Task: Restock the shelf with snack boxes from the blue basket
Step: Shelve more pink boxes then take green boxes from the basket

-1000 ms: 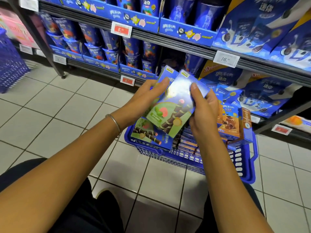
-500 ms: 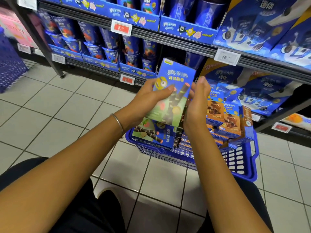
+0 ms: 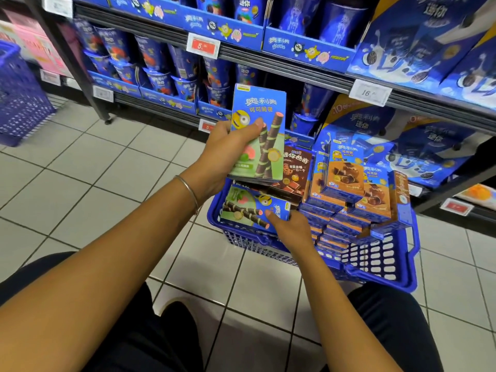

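Observation:
My left hand [image 3: 228, 154] holds a small stack of blue-and-green snack boxes [image 3: 259, 135] upright above the blue basket [image 3: 375, 267], thumb across the front box. My right hand [image 3: 291, 232] is down in the basket, fingers on another blue-and-green box [image 3: 247, 208] lying flat at the basket's left end. The basket stands on the floor in front of the shelf [image 3: 295, 68] and also holds a brown box [image 3: 296, 170] and several orange-and-blue boxes [image 3: 349, 181] stacked at its right.
The shelf rack holds blue snack cups [image 3: 161, 60] and large blue cookie packs [image 3: 429, 41], with price tags [image 3: 203, 45] on its rails. A second purple-blue basket [image 3: 18, 98] stands at the far left. White floor tiles [image 3: 107, 167] lie between; my dark-trousered knees fill the bottom.
My right hand let go of the held boxes and dropped into the basket onto the flat box. The left hand turned the stack upright and holds it alone.

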Demonstrator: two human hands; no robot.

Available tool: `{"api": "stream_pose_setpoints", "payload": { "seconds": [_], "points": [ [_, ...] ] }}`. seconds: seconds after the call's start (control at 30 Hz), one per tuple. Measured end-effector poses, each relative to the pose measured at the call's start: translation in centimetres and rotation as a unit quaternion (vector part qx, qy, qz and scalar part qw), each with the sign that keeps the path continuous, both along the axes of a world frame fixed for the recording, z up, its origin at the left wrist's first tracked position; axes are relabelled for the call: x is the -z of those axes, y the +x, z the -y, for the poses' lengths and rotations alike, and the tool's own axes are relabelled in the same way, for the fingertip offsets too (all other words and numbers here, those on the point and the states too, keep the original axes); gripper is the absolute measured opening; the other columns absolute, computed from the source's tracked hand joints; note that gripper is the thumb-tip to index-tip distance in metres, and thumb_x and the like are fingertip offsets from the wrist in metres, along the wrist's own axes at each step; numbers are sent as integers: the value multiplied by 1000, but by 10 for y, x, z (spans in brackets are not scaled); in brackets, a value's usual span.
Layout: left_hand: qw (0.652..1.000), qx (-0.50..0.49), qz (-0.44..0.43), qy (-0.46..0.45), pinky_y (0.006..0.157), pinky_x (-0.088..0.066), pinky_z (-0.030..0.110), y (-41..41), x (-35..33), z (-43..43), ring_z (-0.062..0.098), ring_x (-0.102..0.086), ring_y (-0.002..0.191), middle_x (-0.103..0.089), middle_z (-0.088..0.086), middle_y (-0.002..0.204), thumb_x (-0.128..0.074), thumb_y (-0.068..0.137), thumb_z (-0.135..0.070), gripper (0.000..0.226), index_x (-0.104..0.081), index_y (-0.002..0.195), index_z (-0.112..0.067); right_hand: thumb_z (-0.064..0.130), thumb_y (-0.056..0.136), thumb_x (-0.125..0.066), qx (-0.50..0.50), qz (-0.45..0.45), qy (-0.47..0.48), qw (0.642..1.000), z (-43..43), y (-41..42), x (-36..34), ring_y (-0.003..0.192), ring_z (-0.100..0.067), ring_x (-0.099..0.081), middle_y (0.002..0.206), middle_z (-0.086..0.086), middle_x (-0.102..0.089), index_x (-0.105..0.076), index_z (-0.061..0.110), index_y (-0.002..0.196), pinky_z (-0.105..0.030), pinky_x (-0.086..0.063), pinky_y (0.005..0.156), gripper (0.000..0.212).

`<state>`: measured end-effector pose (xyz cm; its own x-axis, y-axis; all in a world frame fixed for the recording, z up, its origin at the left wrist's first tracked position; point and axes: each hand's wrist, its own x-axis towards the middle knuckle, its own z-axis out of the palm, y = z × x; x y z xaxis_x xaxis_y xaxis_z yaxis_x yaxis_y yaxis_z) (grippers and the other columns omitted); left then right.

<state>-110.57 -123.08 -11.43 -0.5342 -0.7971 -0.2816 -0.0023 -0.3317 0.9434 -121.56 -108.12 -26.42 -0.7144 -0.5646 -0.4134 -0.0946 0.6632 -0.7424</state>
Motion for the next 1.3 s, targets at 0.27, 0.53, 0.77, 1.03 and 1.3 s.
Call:
{"api": "stream_pose_setpoints", "payload": {
  "seconds": [0.27,0.53,0.77,1.03,1.3],
  "points": [
    [999,-12,14,-28,63,-62,25,-2,2,5,16,-80,80,-83,1,93,-71,100,-34,27,-72,112,-10,18,89,-76,32,42,-222,974,-7,-12,-40,96,-18,-74,118,0,-70,-58,23,132,-37,-62,72,48],
    [992,-36,49,-106,52,-54,18,0,12,11,5,-73,62,-77,-7,76,-59,105,-49,47,-73,109,-4,8,87,-75,97,129,-414,896,-17,-21,-115,91,-25,-75,104,-8,-77,-60,15,107,-41,-62,77,25],
    [982,17,59,-176,43,-38,8,-7,18,-12,-7,-52,43,-55,-23,49,-48,111,-41,46,-50,68,-27,20,92,-72,108,173,-423,883,11,-13,-150,83,-20,-73,119,-13,-70,-63,11,114,-46,-59,84,25],
    [983,91,46,-156,61,-54,11,-9,16,-24,3,-77,79,-82,-9,90,-41,109,-52,58,-70,118,-2,44,91,-71,120,158,-377,904,28,-1,-156,98,-19,-68,123,-13,-56,-65,17,117,-38,-61,71,37],
    [974,218,-25,-54,82,-64,35,-3,10,-33,19,-79,103,-81,-5,113,-75,91,-40,20,-76,111,-43,53,91,-66,104,143,-349,920,29,-17,-147,88,14,-62,96,39,-64,-61,30,116,-16,-54,79,34]
  ]
}}
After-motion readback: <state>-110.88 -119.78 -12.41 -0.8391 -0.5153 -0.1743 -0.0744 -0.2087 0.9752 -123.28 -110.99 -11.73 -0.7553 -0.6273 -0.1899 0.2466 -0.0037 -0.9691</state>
